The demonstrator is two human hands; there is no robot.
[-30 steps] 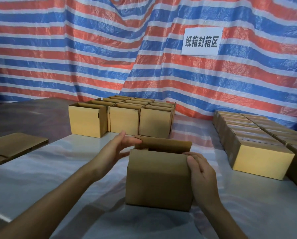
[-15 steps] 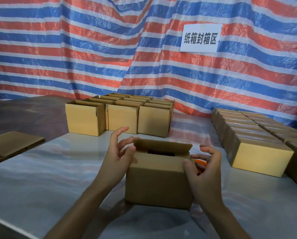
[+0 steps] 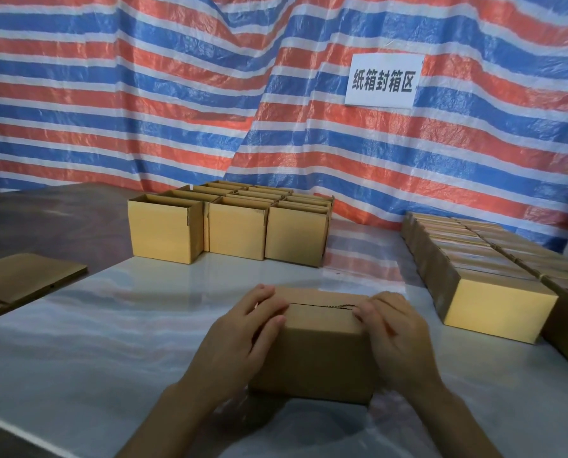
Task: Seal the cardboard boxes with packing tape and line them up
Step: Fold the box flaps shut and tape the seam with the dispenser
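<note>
L hand (image 3: 239, 338) + R hand (image 3: 399, 338) atop box (image 3: 322, 358), flaps (image 3: 322, 298) down

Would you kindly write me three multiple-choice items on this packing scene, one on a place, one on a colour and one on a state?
1. Where do the open-topped boxes stand relative to the front box?
A) stacked on it
B) beyond it, farther back on the table
C) on the floor

2. What colour is the sign on the striped tarp?
A) yellow
B) green
C) white

3. How are the front box's top flaps?
A) folded down, meeting at a seam
B) standing upright
C) torn off

Answers: 1 B, the group stands behind it, near the tarp; 2 C, it is white paper with black characters; 3 A, the left hand and right hand press the closed flaps along the seam.
</note>
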